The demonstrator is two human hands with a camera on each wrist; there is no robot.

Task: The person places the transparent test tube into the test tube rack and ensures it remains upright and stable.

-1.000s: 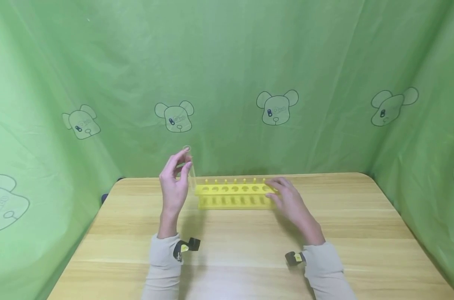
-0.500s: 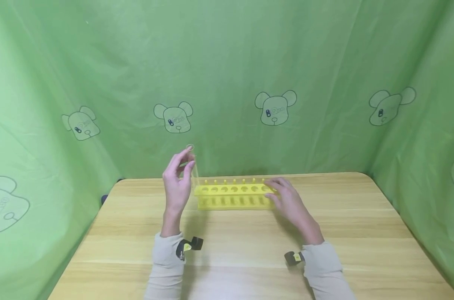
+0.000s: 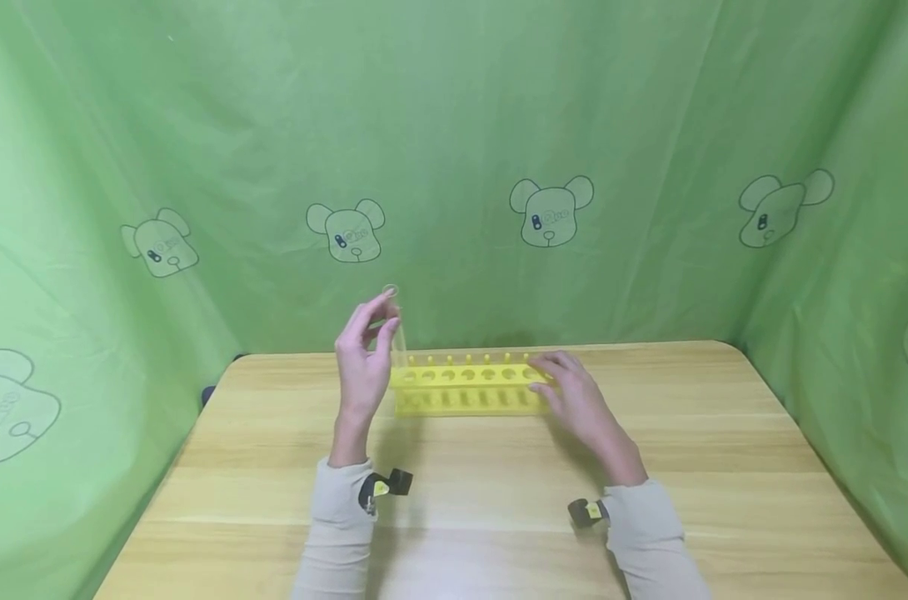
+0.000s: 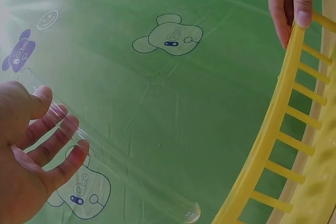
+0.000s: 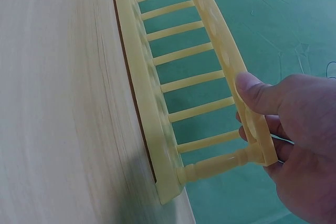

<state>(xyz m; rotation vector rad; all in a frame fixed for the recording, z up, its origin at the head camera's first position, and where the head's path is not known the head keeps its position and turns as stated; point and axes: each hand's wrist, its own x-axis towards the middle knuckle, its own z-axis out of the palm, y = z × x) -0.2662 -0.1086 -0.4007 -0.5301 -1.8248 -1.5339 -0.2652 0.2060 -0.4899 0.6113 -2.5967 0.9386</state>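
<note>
Compared with the earlier frame, the left hand (image 3: 366,367) and the clear, slender test tube (image 3: 401,346) it carries have moved toward the right hand (image 3: 580,398), which keeps its place.

Nearest are two light grey cloth sleeves (image 3: 339,521), one below each hand, with small black box-shaped devices (image 3: 401,482) at the inner side of the wrists. The pale wood-grained tabletop (image 3: 491,492) spreads under and between the hands, catching their shadows.

Farther on, the right hand grips the end of the long yellow plastic rack (image 3: 478,387) on its side, the thumb on one face of the upper plate and fingers on the other. The rack stands on the table between the hands, with a row of round holes and, behind them, a row of yellow pegs (image 3: 468,359).

The left hand holds the tube near its mouth between thumb and fingers, slightly tilted; the rounded lower end hangs near the upper plate at the rack's end beside that hand.

Beyond both hands hangs a green cloth curtain (image 3: 454,108) printed with outlined bear heads (image 3: 550,218).
</note>
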